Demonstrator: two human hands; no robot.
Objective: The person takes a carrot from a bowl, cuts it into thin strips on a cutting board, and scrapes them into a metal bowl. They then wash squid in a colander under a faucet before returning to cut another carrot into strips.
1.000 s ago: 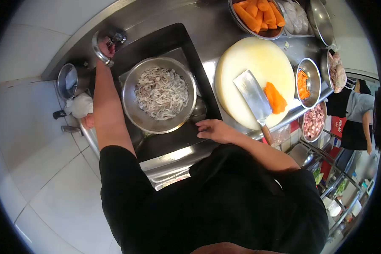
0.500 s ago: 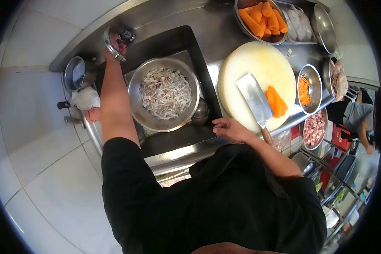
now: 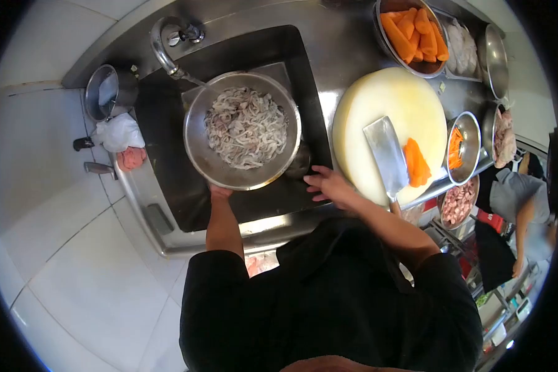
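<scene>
A steel bowl (image 3: pixel 195 158) of pale grey strips (image 3: pixel 247 127) sits in the dark sink (image 3: pixel 180 211). My left hand (image 3: pixel 220 191) is at the bowl's near left rim, its fingers hidden beneath it. Just right of the bowl, my right hand (image 3: pixel 327 185) is empty with its fingers apart, over the sink's right edge. Water runs from the faucet (image 3: pixel 167 59) toward the bowl's far left rim. A cleaver (image 3: pixel 387 155) lies on the round white cutting board (image 3: pixel 366 99) beside orange carrot pieces (image 3: pixel 417 163).
Whole peeled carrots (image 3: pixel 409 34) fill a bowl at the back right. Carrot strips (image 3: pixel 456 149) are in a small bowl beside the board. A pot (image 3: pixel 127 93), a white bag (image 3: pixel 116 132) and a pink cloth (image 3: pixel 131 159) stand left of the sink. Another person (image 3: pixel 521 204) is at the far right.
My left hand has moved from the faucet down to the bowl's near rim. Water now runs from the faucet. The view has shifted slightly; my right hand remains near the sink's right edge.
</scene>
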